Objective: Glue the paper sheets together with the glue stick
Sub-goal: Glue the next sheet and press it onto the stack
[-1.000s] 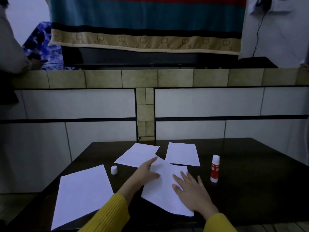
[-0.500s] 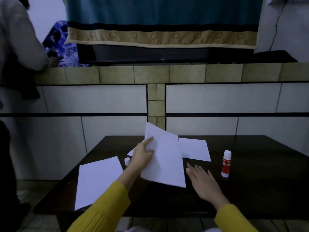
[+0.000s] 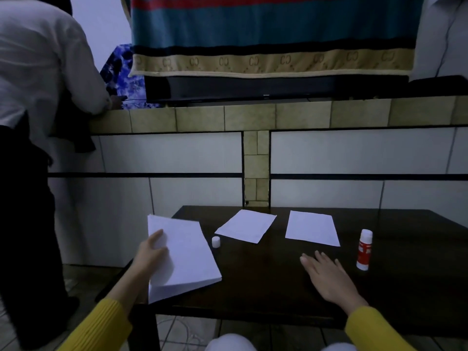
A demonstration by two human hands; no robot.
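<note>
The glued paper sheets (image 3: 184, 254), at 9 o'clock over the counter (image 3: 253, 279) edge, are pinched by the left hand (image 3: 152, 252), which should lay them down flat and aligned, while the right hand (image 3: 326, 277) is relaxed, at 4 o'clock near the glue stick (image 3: 364, 249).

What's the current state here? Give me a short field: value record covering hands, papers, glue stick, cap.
left hand: grips the held sheets at the table's left edge
held sheets: lifted, tilted, partly past the table edge
right hand: fingers straight, spread low over the table, holding nothing
flat sheets: two, far middle and right of it, apart
glue stick: upright, uncapped, right of the right hand, untouched
cap: standing on the table beside the middle sheet
</note>
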